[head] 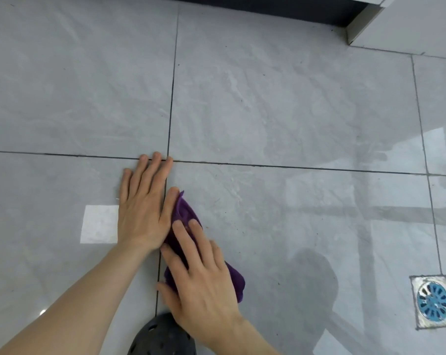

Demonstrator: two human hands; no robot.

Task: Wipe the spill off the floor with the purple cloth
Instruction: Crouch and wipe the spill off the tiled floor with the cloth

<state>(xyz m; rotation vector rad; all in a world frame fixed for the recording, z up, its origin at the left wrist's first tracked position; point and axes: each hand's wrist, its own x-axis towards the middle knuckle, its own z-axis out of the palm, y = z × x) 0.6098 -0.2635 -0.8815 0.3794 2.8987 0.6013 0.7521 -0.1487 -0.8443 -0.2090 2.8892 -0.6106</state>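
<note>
The purple cloth [184, 216] lies crumpled on the grey tiled floor [268, 111], near the bottom centre. My right hand [204, 278] presses flat on top of it, fingers spread, covering most of the cloth. My left hand [145, 201] rests flat on the tile just to the cloth's left, its thumb touching the cloth's upper edge. Faint damp streaks [232, 190] show on the tile to the right of the cloth. No distinct puddle is visible.
A square metal floor drain with a blue grate [433, 302] sits at the lower right. A black perforated shoe [163, 336] is at the bottom edge below my right hand. A dark threshold [268, 8] and a white cabinet base [408, 26] run along the top.
</note>
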